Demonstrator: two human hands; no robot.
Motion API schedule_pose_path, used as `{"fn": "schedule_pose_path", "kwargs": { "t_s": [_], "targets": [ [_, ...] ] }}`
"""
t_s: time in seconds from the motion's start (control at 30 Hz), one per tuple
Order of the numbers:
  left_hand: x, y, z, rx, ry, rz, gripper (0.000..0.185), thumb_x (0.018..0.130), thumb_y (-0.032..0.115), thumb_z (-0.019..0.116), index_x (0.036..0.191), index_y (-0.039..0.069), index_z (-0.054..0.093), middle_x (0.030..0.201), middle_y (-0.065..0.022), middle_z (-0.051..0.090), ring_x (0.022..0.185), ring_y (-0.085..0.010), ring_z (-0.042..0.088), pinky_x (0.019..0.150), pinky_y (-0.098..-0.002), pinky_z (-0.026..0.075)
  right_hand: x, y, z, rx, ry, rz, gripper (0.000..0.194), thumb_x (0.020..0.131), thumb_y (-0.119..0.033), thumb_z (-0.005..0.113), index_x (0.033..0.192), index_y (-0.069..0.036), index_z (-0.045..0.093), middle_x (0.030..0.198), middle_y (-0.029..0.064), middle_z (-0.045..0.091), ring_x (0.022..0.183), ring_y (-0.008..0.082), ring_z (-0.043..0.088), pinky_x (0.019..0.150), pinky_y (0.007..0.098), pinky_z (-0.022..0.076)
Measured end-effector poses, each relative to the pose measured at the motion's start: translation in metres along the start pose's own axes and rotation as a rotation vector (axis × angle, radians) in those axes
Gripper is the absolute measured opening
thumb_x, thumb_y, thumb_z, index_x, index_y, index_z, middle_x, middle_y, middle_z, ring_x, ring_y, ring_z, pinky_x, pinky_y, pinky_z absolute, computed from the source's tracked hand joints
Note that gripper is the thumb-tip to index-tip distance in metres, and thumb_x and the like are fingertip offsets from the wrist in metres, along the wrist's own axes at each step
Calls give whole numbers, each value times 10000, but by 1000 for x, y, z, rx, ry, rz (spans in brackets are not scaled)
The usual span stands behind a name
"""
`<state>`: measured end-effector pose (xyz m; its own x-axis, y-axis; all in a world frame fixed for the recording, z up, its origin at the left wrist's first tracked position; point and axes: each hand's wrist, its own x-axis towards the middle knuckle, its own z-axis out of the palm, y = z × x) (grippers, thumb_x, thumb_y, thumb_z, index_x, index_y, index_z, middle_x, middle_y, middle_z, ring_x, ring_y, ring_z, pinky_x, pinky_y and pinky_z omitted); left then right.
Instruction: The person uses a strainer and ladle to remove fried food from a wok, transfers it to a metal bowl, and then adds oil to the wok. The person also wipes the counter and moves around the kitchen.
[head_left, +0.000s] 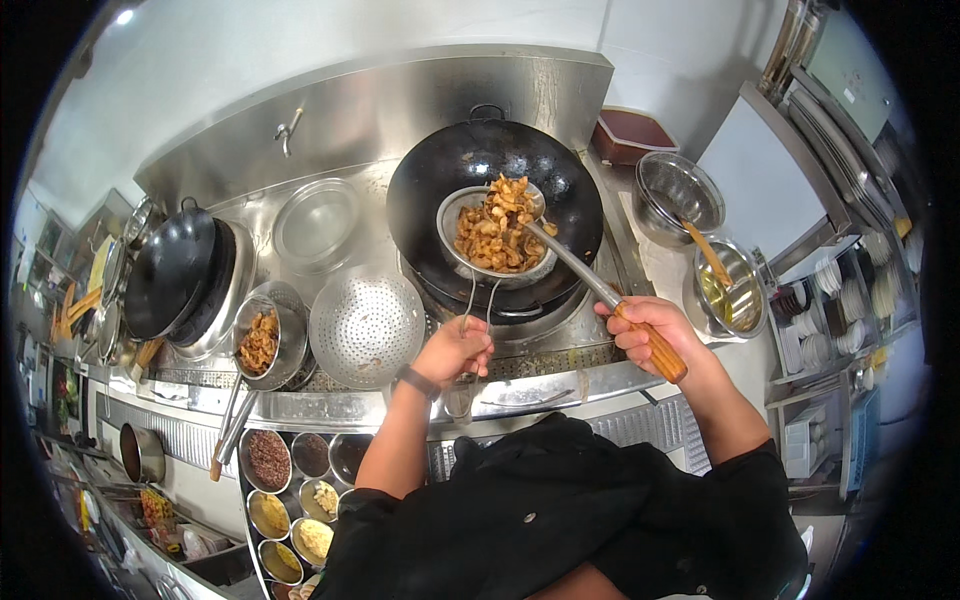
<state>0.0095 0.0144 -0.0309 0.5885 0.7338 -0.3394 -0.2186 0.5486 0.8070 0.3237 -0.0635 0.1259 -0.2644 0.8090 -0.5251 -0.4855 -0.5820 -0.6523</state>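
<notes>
My left hand (463, 346) grips the wire handle of a round mesh strainer (448, 217), held over a large black wok (427, 172) on the stove. Browned, sauced food pieces (491, 244) lie in the strainer. My right hand (651, 330) holds the wooden handle of a metal wok ladle (581, 262). Its bowl, heaped with the same food, is over the strainer's right part. A few pieces lie on the wok wall just right of the strainer. The wok's bottom is mostly hidden under the strainer.
Left of the wok are a perforated skimmer (367, 326), a pot of browned food (271, 341), a round lid-like disc (316, 225) and another black wok (172, 274). At right stand a mesh basket (679, 196) and an oil bowl (726, 292). Seasoning tins (266, 457) sit below the counter edge.
</notes>
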Motion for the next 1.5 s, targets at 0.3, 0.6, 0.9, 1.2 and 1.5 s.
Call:
{"fn": "schedule_pose_path", "kwargs": {
  "t_s": [0.3, 0.6, 0.9, 1.2, 1.5],
  "targets": [
    [-4, -11, -1, -5, -9, 42, 260, 929, 65, 619, 1128, -7, 468, 871, -91, 606, 634, -136, 600, 564, -296, 575, 3, -12, 63, -131, -152, 6, 402, 939, -89, 497, 1298, 87, 453, 779, 24, 427, 532, 55, 407, 407, 196, 344],
    [-8, -21, 3, 5, -10, 139, 249, 893, 51, 620, 1070, -32, 466, 790, -113, 594, 617, -184, 622, 537, -343, 580, 80, 26, 155, -4, -582, 334, 464, 961, -93, 470, 1379, 96, 405, 849, 60, 479, 522, 56, 424, 389, 209, 389],
    [-22, -24, -12, 9, -99, 179, 124, 914, 130, 638, 919, 13, 599, 800, -82, 599, 660, -195, 631, 590, -323, 582, 152, 107, 254, -660, -527, 309, 183, 915, -101, 557, 1035, 35, 534, 797, 76, 564, 560, 105, 506, 423, 263, 426],
    [-12, -45, -22, 10, -115, 235, 189, 967, 194, 591, 933, 8, 599, 780, -71, 596, 633, -180, 626, 601, -317, 574, 190, 143, 235, -1836, -545, -559, 487, 826, -71, 590, 1301, 19, 536, 964, 266, 660, 849, 358, 674, 787, 432, 531],
    [-9, -45, -24, 21, -135, 202, 174, 950, 166, 578, 924, -6, 583, 740, -79, 583, 610, -201, 627, 576, -304, 547, 159, 122, 229, -1942, -429, -742, 540, 805, -73, 625, 1337, -46, 539, 1136, 251, 646, 1053, 406, 624, 915, 458, 504]
  ]
}}
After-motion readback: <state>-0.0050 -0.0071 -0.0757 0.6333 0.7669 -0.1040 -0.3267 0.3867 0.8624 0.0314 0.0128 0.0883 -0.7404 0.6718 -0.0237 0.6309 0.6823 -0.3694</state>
